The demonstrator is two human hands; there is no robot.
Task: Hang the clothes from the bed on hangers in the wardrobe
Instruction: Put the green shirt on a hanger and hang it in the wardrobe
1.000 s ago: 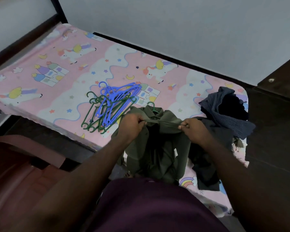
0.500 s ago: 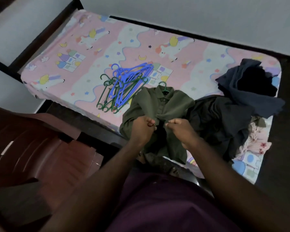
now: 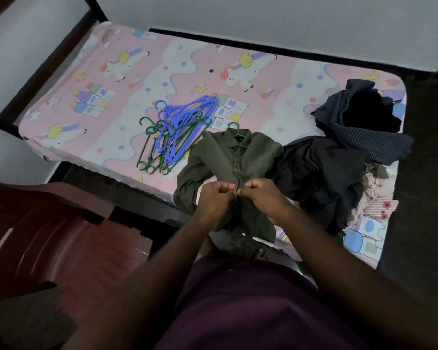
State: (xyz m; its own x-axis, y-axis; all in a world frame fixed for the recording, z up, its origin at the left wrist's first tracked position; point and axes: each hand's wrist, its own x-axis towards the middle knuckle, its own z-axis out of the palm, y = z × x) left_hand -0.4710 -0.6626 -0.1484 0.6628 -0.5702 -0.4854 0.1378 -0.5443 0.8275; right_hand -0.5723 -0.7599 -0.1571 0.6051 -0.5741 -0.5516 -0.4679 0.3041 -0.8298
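An olive green shirt [image 3: 253, 157] lies on the near edge of the bed [image 3: 142, 72], with the hook of a green hanger [image 3: 234, 128] sticking out of its collar. My left hand [image 3: 216, 198] and my right hand [image 3: 263, 195] meet at the shirt's front placket, each pinching the cloth at a button. To the left of the shirt lies a pile of blue and green hangers [image 3: 177, 135]. A heap of dark clothes [image 3: 339, 152] sits to the right. No wardrobe is in view.
A brown plastic chair [image 3: 48, 236] stands at the lower left beside the bed. The bed's dark frame [image 3: 61, 54] runs along the left and far sides against grey walls. A striped pink garment [image 3: 372, 200] lies under the dark heap.
My hands moved from the shirt's shoulders down to the middle of its front and came together at a button. The view pulled back and shows more of the bed.
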